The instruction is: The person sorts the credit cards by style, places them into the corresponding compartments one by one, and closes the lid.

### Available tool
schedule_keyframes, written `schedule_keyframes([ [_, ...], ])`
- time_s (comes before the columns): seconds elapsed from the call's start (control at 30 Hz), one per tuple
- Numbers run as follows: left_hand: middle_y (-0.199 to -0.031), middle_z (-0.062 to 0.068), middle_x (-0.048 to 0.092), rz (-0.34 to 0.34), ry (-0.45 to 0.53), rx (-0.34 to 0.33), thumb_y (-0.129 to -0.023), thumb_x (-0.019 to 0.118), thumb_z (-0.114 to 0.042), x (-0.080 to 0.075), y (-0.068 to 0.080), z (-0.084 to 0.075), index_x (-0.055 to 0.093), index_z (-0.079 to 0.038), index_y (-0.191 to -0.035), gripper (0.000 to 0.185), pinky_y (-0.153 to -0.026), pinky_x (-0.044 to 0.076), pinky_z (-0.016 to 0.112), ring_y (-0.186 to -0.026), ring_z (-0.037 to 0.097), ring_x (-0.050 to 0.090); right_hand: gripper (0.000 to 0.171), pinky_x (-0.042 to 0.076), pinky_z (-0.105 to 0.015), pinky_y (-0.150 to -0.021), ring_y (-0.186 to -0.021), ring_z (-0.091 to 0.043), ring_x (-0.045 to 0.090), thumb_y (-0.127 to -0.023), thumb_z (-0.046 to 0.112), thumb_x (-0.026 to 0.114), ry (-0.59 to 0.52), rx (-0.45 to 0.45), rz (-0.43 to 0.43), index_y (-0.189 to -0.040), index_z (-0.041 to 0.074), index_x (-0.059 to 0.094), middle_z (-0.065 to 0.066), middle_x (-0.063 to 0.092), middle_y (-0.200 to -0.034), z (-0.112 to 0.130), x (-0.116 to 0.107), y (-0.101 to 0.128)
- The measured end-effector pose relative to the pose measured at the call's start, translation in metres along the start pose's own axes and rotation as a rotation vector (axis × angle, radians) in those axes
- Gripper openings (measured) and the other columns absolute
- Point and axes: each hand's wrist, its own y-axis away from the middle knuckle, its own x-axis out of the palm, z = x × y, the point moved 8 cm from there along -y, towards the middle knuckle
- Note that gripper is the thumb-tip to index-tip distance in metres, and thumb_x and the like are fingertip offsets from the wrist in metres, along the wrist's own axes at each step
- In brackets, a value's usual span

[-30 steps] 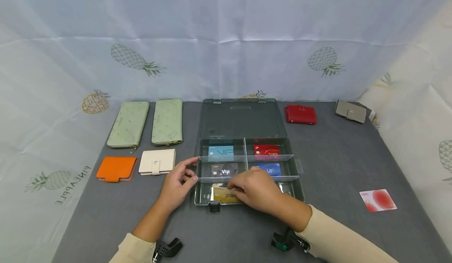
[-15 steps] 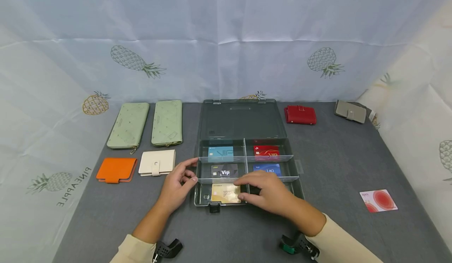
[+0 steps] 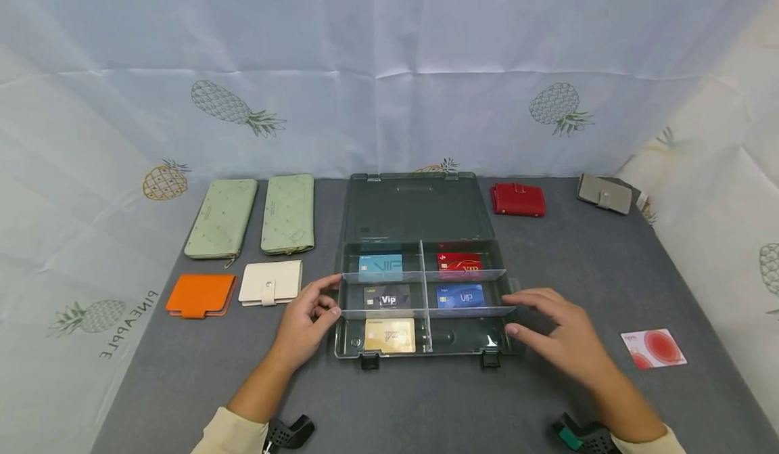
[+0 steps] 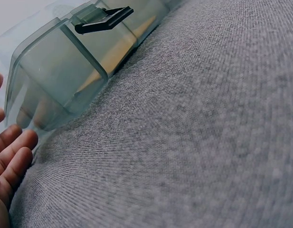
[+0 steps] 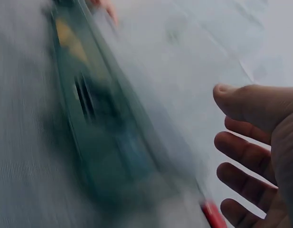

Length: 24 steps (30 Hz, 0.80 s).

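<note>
The gold card [image 3: 389, 335] now lies uncovered in the near-left compartment of the clear box [image 3: 420, 210] at the table's middle, since the right hand [image 3: 560, 332] has left it and hangs past the box's right wall, fingers spread and holding nothing. The left hand [image 3: 307, 315] stays at the box's left wall, fingers loosely curled against it. The other compartments hold a light-blue card [image 3: 380, 266], a red card [image 3: 459, 262], a black VIP card [image 3: 387, 297] and a blue card [image 3: 460, 296]; the near-right one holds no card
</note>
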Motion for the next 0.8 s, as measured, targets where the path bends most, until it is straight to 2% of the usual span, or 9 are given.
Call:
schedule_keyframes([
  [0.1,-0.129,0.013,0.068,-0.001,-0.002,0.002,-0.093,0.071,0.001,0.000,0.001,0.000,0.062,-0.010,-0.148,0.056,-0.072,0.054,0.027,-0.088,0.013,0.067,0.058,0.043,-0.010,-0.091,-0.111,-0.001,0.060,-0.074,0.002,0.096,0.063,0.078,-0.009,-0.126,0.018,0.078,0.007,0.072,-0.121,-0.026,-0.027,0.019],
  [0.23,-0.129,0.012,0.068,-0.003,-0.001,0.008,-0.093,0.070,0.002,0.000,0.001,0.000,0.062,-0.009,-0.147,0.056,-0.071,0.054,0.027,-0.088,0.013,0.067,0.054,0.042,-0.008,-0.086,-0.111,0.005,0.054,-0.081,0.008,0.093,0.127,0.209,0.030,-0.132,0.017,0.075,0.019,0.065,-0.127,-0.062,-0.059,0.045],
  [0.33,-0.129,0.012,0.068,-0.002,0.002,0.010,-0.093,0.070,0.002,0.000,0.001,0.000,0.062,-0.009,-0.147,0.056,-0.072,0.055,0.027,-0.088,0.014,0.067,0.051,0.034,-0.005,-0.086,-0.115,0.016,0.044,-0.087,0.016,0.090,0.183,0.313,0.043,-0.135,0.016,0.072,0.032,0.054,-0.129,-0.091,-0.084,0.064],
  [0.43,-0.129,0.012,0.068,-0.002,0.002,0.008,-0.093,0.070,0.002,0.001,0.000,0.000,0.062,-0.009,-0.147,0.056,-0.072,0.055,0.027,-0.088,0.014,0.067,0.053,0.027,-0.001,-0.086,-0.117,0.021,0.036,-0.090,0.016,0.088,0.198,0.372,0.054,-0.139,0.011,0.069,0.038,0.045,-0.130,-0.117,-0.105,0.084],
  [0.53,-0.129,0.012,0.068,-0.002,-0.002,0.007,-0.093,0.070,0.001,0.001,0.000,0.001,0.062,-0.009,-0.147,0.056,-0.072,0.055,0.027,-0.088,0.014,0.067,0.057,0.030,-0.001,-0.083,-0.118,0.020,0.034,-0.087,0.004,0.087,0.188,0.348,0.074,-0.140,0.003,0.065,0.038,0.042,-0.133,-0.136,-0.119,0.100],
  [0.67,-0.129,0.011,0.068,-0.002,-0.009,0.008,-0.093,0.070,0.000,0.001,0.000,0.001,0.062,-0.010,-0.147,0.056,-0.073,0.055,0.027,-0.088,0.014,0.067,0.071,0.034,-0.002,-0.077,-0.115,0.015,0.039,-0.071,-0.014,0.088,0.185,0.230,0.102,-0.136,-0.001,0.063,0.037,0.044,-0.136,-0.151,-0.126,0.112],
  [0.73,-0.129,0.011,0.068,-0.003,-0.011,0.007,-0.093,0.070,0.000,0.001,0.000,0.001,0.062,-0.010,-0.147,0.056,-0.073,0.055,0.027,-0.089,0.014,0.067,0.078,0.034,-0.003,-0.076,-0.109,0.013,0.041,-0.064,-0.015,0.090,0.206,0.192,0.105,-0.136,-0.001,0.064,0.038,0.045,-0.135,-0.157,-0.126,0.114],
  [0.8,-0.129,0.011,0.068,-0.005,-0.014,0.004,-0.093,0.070,0.000,0.000,0.001,0.001,0.062,-0.010,-0.147,0.056,-0.073,0.055,0.027,-0.089,0.014,0.067,0.080,0.033,-0.004,-0.075,-0.104,0.012,0.042,-0.062,-0.012,0.092,0.233,0.190,0.107,-0.136,-0.001,0.064,0.036,0.045,-0.132,-0.163,-0.126,0.114],
])
